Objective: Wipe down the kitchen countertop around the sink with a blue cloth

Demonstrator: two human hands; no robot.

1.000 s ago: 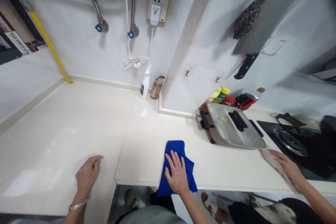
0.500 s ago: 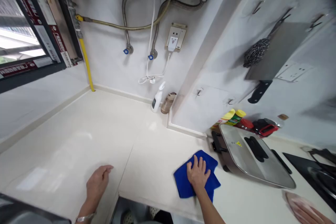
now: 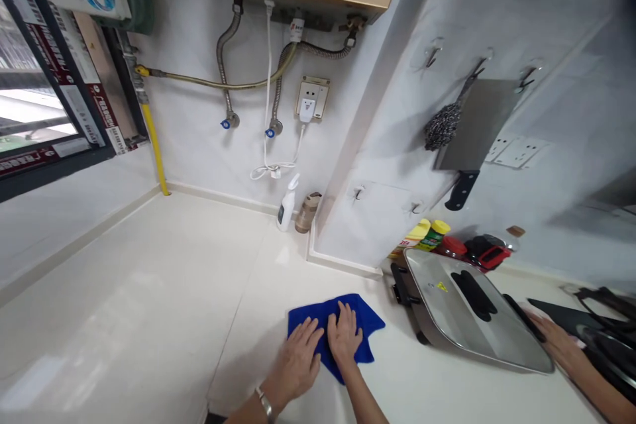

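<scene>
A blue cloth (image 3: pixel 365 318) lies spread and a little creased on the white countertop (image 3: pixel 173 318). My right hand (image 3: pixel 345 334) rests flat on the middle of it, fingers stretched out. Beside it, my left hand (image 3: pixel 298 354), with a silver bracelet at the wrist, lies over the cloth's left edge, its fingers extended and slightly apart. Neither hand is closed around the fabric. To the right of the cloth stands a rectangular electric pan (image 3: pixel 462 305) with a metal lid and black handles.
Another person's hand (image 3: pixel 561 344) is beside the pan's right end, near the stove (image 3: pixel 611 344). A white spray bottle (image 3: pixel 285 205) and a brown bottle (image 3: pixel 308 212) stand against the wall. A cleaver (image 3: pixel 474 126) and a steel scrubber (image 3: pixel 442 126) hang from hooks.
My left hand has moved right from the bare counter onto the cloth. My right hand and the cloth have shifted left. The other person's hand has moved up beside the pan. The view has tilted up.
</scene>
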